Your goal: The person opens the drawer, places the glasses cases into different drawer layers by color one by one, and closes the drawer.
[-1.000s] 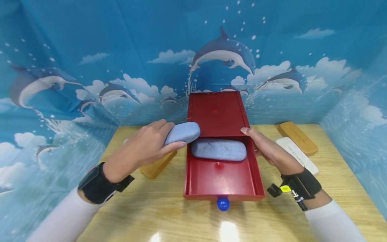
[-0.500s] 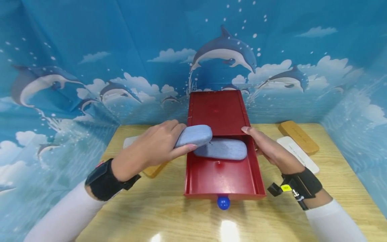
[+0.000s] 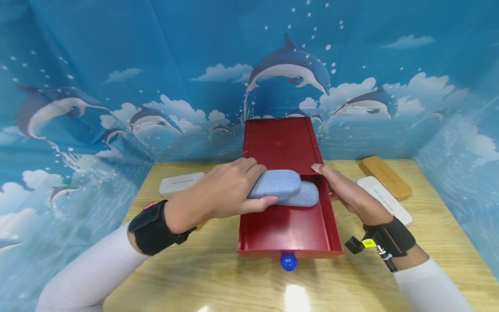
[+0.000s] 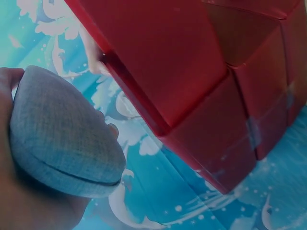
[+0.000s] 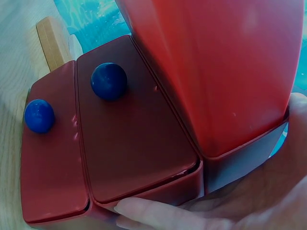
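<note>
My left hand [image 3: 230,188] grips a light blue fabric glasses case [image 3: 277,182] above the pulled-out top drawer [image 3: 286,232] of a red drawer cabinet [image 3: 280,143]. Inside that drawer, towards its back, lies a second blue glasses case [image 3: 308,195], partly covered by the held one in the head view. The left wrist view shows the held case [image 4: 64,134] close up, its lid seam closed. On the cabinet's right side, my right hand [image 3: 345,188] holds the cabinet, thumb on the top edge. Its fingers reach along the side in the right wrist view.
Two lower drawers with blue knobs [image 5: 109,81] are closed. A white case [image 3: 181,184] lies at the left, beside a mustard case mostly hidden by my left arm. Another mustard case [image 3: 386,177] and white case [image 3: 383,199] lie at the right. Dolphin-printed cloth [image 3: 288,73] stands behind.
My left hand has carried the blue glasses case rightward, from beside the drawer to over it, now overlapping the case inside. The white case at the left has come into sight. My right hand stays put.
</note>
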Available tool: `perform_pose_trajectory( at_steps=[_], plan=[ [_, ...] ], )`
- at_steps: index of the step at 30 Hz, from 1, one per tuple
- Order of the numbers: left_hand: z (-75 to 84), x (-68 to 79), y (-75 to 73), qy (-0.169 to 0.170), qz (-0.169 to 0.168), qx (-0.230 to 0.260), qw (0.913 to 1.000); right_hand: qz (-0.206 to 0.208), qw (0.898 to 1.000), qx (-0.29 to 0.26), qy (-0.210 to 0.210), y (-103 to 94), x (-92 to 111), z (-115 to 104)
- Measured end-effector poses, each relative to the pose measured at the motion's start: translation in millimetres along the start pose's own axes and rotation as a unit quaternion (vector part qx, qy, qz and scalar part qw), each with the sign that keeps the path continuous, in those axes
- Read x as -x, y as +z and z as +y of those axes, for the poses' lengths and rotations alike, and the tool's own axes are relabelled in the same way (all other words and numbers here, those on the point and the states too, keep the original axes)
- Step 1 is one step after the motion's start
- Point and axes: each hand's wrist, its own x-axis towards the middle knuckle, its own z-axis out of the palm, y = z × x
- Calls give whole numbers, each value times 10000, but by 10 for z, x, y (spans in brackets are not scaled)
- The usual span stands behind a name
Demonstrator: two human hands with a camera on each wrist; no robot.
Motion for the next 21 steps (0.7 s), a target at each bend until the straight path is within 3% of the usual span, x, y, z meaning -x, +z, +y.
perform_pose_trajectory(
  at_steps=[8, 14, 21],
  plan=[
    [151, -108, 7, 234, -332, 97, 9991, 23, 10000, -9, 10, -4, -1, 4],
    [230, -175, 82, 581, -299, 173, 9977, 35, 10000, 29, 32, 2, -4, 6],
    [285, -201, 116, 556, -512, 193, 9970, 36, 10000, 25, 41, 12, 0, 5]
  ],
)
